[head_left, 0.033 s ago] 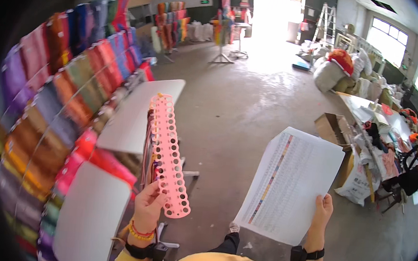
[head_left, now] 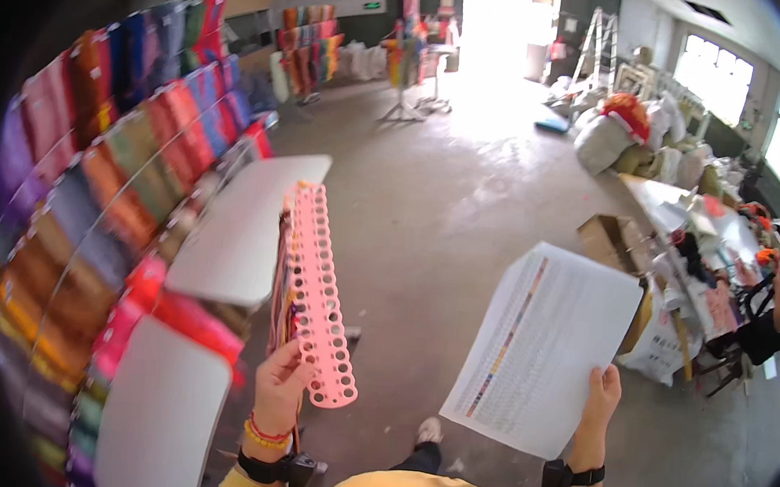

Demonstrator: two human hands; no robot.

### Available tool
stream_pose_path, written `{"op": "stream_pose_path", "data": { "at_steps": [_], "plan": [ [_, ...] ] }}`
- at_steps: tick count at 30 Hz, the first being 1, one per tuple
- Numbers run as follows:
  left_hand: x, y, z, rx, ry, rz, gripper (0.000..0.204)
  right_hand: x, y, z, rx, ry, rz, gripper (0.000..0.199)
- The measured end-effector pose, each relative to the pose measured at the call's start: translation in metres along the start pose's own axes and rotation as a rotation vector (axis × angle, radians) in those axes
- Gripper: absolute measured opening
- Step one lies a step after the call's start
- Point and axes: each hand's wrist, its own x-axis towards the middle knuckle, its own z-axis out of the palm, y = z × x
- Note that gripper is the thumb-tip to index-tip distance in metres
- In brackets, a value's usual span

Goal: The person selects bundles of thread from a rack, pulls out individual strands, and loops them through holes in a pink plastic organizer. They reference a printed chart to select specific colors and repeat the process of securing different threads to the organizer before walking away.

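Far left, curved racks of coloured thread skeins (head_left: 92, 183) run in tiers from purple and orange through to red and blue; the skeins are too many and too blurred to count. Just in front of the racks sit two white panels (head_left: 250, 223), one higher, one lower by the person's left elbow.

The left hand (head_left: 279, 390) is clenched around the lower end of one long pink organiser strip (head_left: 317, 293), a flat card punched with two rows of round holes, held upright and leaning slightly away. A bundle of threads (head_left: 281, 299) hangs along its left edge, apparently looped through some holes. The grip sits low on the strip, with the thumb towards the front face and the fingers behind. The wrist carries bead bracelets and a dark band.

The right hand (head_left: 599, 402) pinches the bottom right corner of one printed sheet (head_left: 542, 347), a chart with a narrow column of colour swatches beside rows of text. The sheet tilts to the right, well apart from the strip.

To do this comparing well, I judge the sheet should be brought nearer and level with the strip, so that swatches and threads can be read side by side, and the strip kept steady so the threads do not swing.

Far right, a cluttered worktop (head_left: 677, 207) and another person (head_left: 764, 319) seated beside it.
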Motion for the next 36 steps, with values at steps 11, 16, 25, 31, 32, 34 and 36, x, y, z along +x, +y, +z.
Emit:
{"op": "stream_pose_path", "data": {
  "at_steps": [11,16,25,31,32,34,36],
  "plan": [
    [0.286,-0.070,0.139,-0.312,-0.205,-0.141,0.031,0.227,0.034,-0.007,0.020,0.251,-0.176,0.009],
    [0.385,-0.102,0.155,-0.300,-0.119,-0.082,0.034,0.367,0.092,0.047,-0.025,0.223,-0.214,0.011],
    [0.530,-0.118,0.109,-0.242,0.299,-0.038,0.027,0.595,0.115,0.385,-0.233,-0.283,-0.227,0.014],
    [0.643,-0.149,0.053,-0.275,0.564,0.005,0.027,0.630,0.142,0.608,-0.188,-0.699,-0.392,0.011],
    [0.664,-0.157,0.037,-0.262,0.567,-0.007,0.027,0.628,0.139,0.637,-0.247,-0.768,-0.476,0.010],
    [0.724,-0.153,0.018,-0.283,0.530,0.015,0.026,0.649,0.151,0.689,-0.179,-0.803,-0.431,0.010],
    [0.775,-0.149,0.005,-0.260,0.517,0.030,0.026,0.674,0.156,0.721,-0.145,-0.850,-0.351,0.009]
  ]
}}
